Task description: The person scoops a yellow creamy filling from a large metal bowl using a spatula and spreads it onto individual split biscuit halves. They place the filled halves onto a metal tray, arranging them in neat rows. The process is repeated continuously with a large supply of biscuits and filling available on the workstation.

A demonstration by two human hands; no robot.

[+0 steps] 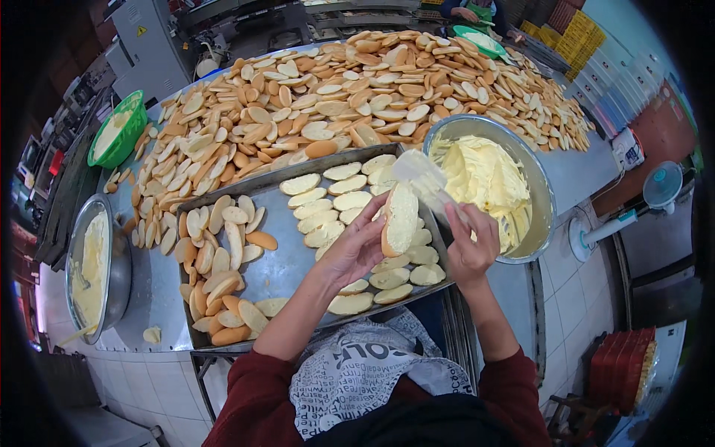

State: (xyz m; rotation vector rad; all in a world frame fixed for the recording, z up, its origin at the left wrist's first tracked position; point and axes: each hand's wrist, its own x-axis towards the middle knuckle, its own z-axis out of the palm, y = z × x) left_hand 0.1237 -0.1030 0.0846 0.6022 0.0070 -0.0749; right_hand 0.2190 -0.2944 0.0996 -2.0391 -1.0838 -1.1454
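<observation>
My left hand (356, 249) grasps a cream-coated bread slice (403, 216) above the tray (281, 257); my right hand (475, 242) grips a spatula (419, 177) near the slice's far end, beside the bowl (549, 195) of cream (488, 179).

Spread bread slice (402, 212): pale yellow face, golden-brown crust; spatula (418, 173) translucent white, cream (482, 179) soft yellow, its bowl (543, 223) silver-grey. Tray (287, 270) dull grey with a darker rim, bread pile (320, 109) a mottled mix of tan, orange-brown and ivory. Apron (339, 372) light grey with dark all-over lettering in mixed sizes, sleeves (253, 398) maroon, left-hand basin (136, 132) bright green, stacked crates (582, 41) yellow.
</observation>
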